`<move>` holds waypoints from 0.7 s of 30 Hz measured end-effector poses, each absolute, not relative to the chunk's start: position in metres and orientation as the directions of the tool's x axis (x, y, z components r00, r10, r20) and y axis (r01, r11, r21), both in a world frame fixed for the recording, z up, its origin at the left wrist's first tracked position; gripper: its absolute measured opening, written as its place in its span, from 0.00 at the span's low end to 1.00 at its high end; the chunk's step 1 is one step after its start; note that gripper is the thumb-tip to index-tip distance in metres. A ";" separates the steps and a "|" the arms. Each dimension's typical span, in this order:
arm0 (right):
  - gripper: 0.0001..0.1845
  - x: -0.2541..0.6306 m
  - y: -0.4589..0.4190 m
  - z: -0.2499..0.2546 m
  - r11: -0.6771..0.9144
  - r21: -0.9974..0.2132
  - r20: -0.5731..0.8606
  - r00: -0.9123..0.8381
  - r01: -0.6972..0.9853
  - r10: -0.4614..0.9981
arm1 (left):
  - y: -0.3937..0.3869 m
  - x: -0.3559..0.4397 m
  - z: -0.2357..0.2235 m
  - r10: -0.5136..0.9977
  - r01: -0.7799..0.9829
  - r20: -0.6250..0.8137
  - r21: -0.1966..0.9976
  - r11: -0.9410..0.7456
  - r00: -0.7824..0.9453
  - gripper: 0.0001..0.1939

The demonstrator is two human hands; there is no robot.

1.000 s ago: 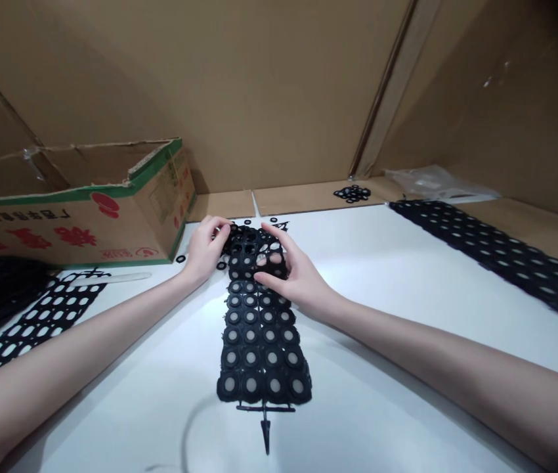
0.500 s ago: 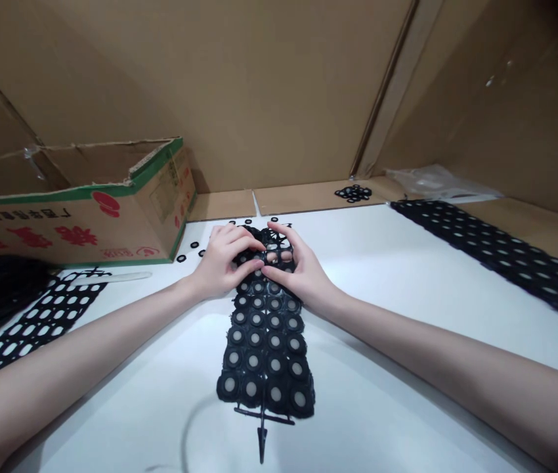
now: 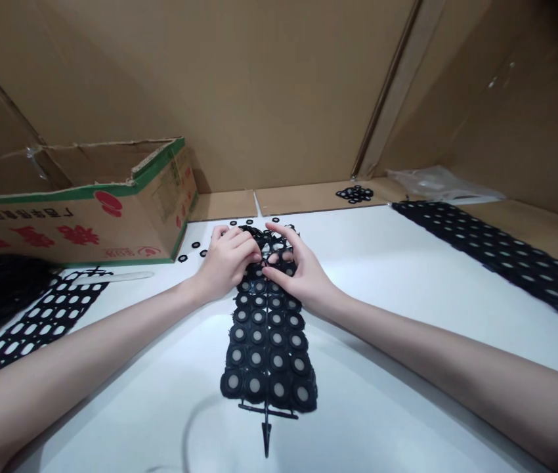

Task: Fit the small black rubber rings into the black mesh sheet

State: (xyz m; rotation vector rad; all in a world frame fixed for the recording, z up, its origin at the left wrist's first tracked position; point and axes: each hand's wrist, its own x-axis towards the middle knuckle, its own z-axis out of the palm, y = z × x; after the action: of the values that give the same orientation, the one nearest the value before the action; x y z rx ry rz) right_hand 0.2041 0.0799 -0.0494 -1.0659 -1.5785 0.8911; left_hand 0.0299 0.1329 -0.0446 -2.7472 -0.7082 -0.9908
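Note:
A long sheet of black rubber rings (image 3: 267, 335) lies on the white tabletop, with an arrow-shaped rubber tab at its near end. My left hand (image 3: 227, 263) is closed over the sheet's far part, its fingers curled and thumb pinching there; the exact spot it grips is partly hidden. My right hand (image 3: 306, 269) holds the sheet's right edge, thumb on top and index finger extended. Some of its fingertips show from below through holes where the rings are gone. Beyond the hands, the far end is a tangle of thin black webbing (image 3: 274, 238).
Several loose black rings (image 3: 195, 245) lie left of and beyond my hands. A cardboard box (image 3: 77, 223) stands at the left, near a dark rubber heap (image 3: 3, 292) and a perforated sheet (image 3: 37, 322). Another sheet (image 3: 495, 253), a ring pile (image 3: 354, 194) and clear plastic (image 3: 441, 182) are at right.
My left fingers have curled in more tightly and drawn slightly together over the sheet. The right hand barely moves. The sheet's near end has shifted slightly right and away from me.

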 end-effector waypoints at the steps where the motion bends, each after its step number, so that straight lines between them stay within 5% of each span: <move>1: 0.38 0.204 0.080 -0.049 0.346 -0.914 0.326 -0.125 0.213 0.937 | 0.133 0.030 -0.045 0.398 0.476 0.633 0.053 -0.878 0.664 0.11; 10: 0.36 0.202 0.074 -0.048 0.339 -0.903 0.302 -0.173 0.264 0.938 | 0.144 0.028 -0.043 0.690 0.465 0.621 0.519 -0.717 0.372 0.12; 13: 0.36 0.203 0.071 -0.046 0.346 -0.897 0.301 -0.194 0.276 0.934 | 0.159 0.022 -0.048 0.801 0.412 0.581 0.701 -0.582 0.144 0.12; 16: 0.33 0.204 0.070 -0.044 0.362 -0.890 0.308 -0.221 0.277 0.925 | 0.172 0.016 -0.053 0.826 0.412 0.562 0.743 -0.528 0.046 0.12; 21: 0.31 0.204 0.073 -0.045 0.366 -0.902 0.314 -0.234 0.228 0.920 | 0.171 0.017 -0.051 0.811 0.454 0.567 0.690 -0.564 0.146 0.09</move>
State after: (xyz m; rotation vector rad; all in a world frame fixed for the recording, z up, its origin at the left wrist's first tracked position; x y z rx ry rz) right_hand 0.2039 0.0726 -0.0450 -1.0277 -1.6963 0.9326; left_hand 0.0173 0.1710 -0.0510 -2.6205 -1.5340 -1.7536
